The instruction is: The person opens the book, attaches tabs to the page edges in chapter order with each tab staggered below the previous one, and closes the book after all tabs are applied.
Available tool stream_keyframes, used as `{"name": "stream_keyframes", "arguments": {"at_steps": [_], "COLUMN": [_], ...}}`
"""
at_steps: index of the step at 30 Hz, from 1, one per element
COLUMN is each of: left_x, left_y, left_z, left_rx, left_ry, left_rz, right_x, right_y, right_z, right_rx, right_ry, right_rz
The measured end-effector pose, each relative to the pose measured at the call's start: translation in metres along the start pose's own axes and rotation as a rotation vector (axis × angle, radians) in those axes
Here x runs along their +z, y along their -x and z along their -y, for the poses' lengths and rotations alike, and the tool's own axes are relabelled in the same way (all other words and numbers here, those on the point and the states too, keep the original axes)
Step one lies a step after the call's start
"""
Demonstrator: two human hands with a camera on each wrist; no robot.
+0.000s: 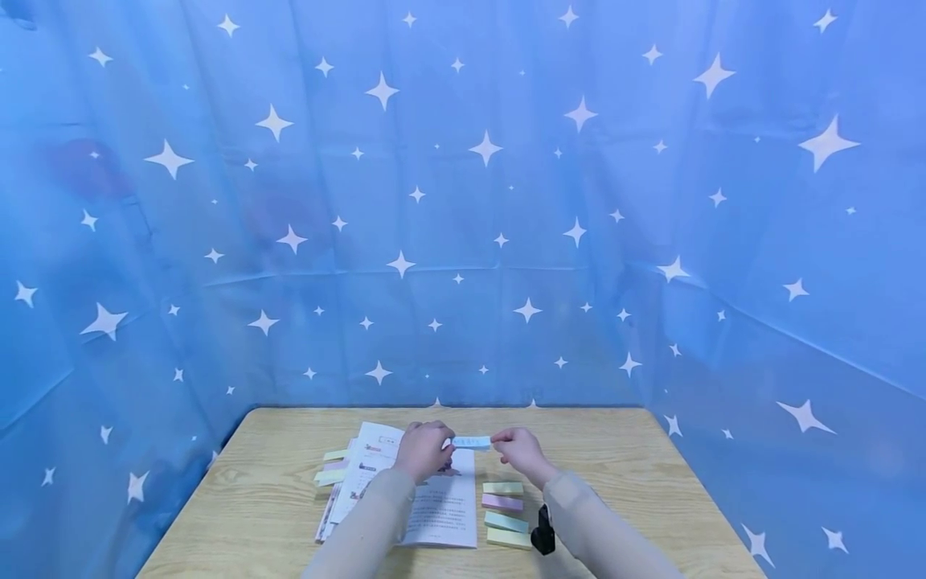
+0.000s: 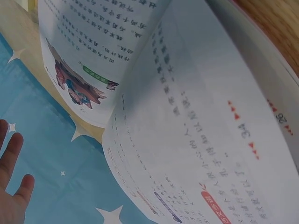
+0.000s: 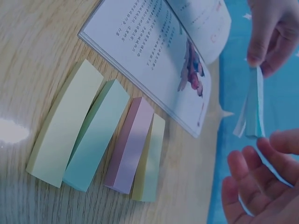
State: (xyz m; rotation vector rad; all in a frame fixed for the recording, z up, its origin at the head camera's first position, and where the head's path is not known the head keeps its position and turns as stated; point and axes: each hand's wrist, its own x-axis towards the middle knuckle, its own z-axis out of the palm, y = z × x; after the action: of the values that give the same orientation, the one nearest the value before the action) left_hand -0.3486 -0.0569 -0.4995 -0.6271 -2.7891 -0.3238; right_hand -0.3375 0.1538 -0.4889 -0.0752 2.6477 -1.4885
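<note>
A narrow light-blue pad of sticky notes [image 1: 472,442] is held up over the open book [image 1: 441,515], faint writing on its face. My left hand [image 1: 423,452] pinches its left end. At the right end, my right hand [image 1: 522,452] has thumb and forefinger together on the tip. The right wrist view shows the pad [image 3: 254,105] edge-on, with a pale strip standing away from its side. There the left hand [image 3: 273,37] grips the top end, while the right hand [image 3: 261,182] meets the lower end, other fingers spread. The left wrist view catches only the left hand's [image 2: 13,182] loose fingers.
Several sticky note pads lie in a column right of the book: yellow [image 1: 508,537], green [image 1: 506,522], pink [image 1: 502,503] and another yellow [image 1: 502,487]. Coloured tabs [image 1: 331,476] stick out from the book's left edge. A starry blue curtain [image 1: 463,201] surrounds the wooden table [image 1: 622,482].
</note>
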Motion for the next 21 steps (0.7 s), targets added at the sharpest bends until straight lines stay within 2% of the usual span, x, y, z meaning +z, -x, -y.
{"name": "stream_keyframes", "arguments": {"at_steps": [14,21], "left_x": [0.0028,0.0031], "left_y": [0.0001,-0.0018], "left_z": [0.0004,0.0006], "left_rx": [0.024,0.037], "left_ry": [-0.009,0.009], "left_rz": [-0.005,-0.006], "right_x": [0.0013,0.0025], "right_y": [-0.0011,-0.0039], "right_z": [0.0065,0.0079], "right_rx": [0.009,-0.016], "right_ry": [-0.058,-0.061], "right_rz": [-0.047,-0.065]}}
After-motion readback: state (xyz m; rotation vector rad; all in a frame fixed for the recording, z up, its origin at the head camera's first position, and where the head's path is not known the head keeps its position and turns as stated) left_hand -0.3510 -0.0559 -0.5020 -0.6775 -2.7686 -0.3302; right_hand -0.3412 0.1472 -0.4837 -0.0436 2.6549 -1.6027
